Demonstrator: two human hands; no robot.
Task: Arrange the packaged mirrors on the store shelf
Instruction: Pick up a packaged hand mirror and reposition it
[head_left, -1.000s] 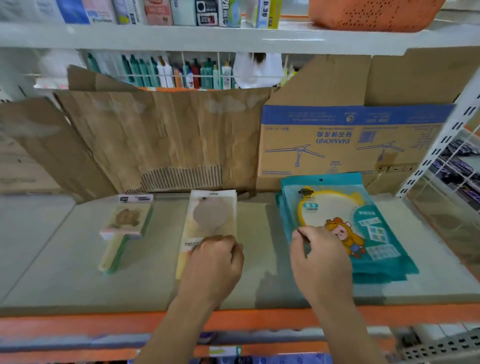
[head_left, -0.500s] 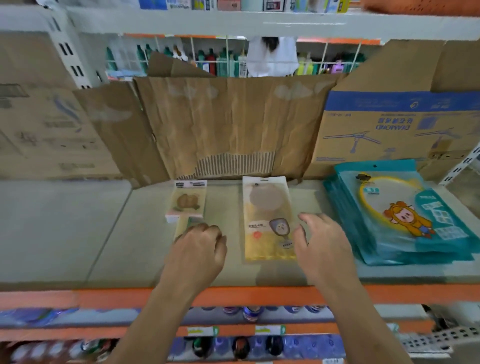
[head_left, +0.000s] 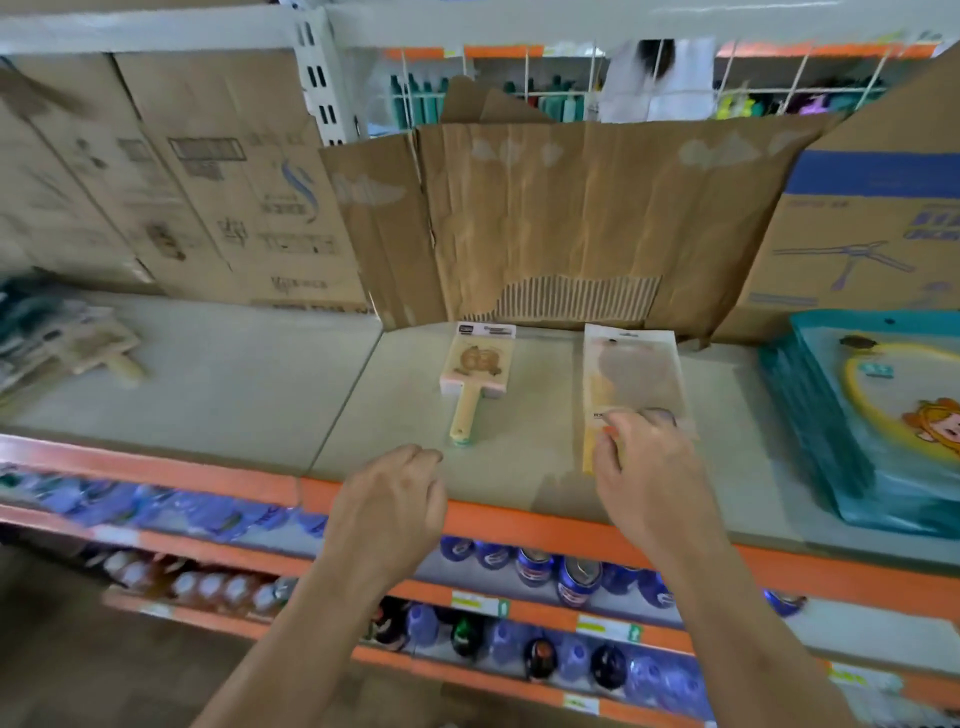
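Left hand: loosely curled, empty, above the shelf's front edge.
Right hand: fingers on the yellow pack's near end; grip unclear.
Yellow pack: flat on the shelf, between the wooden mirror and the teal stack.

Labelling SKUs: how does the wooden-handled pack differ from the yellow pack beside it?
The wooden-handled pack is short, its handle pointing at the shelf edge; the yellow pack is a longer rectangle. The right hand rests on the yellow pack's near end; the wooden-handled pack is untouched, the left hand short of it. Both lie flat on the shelf.
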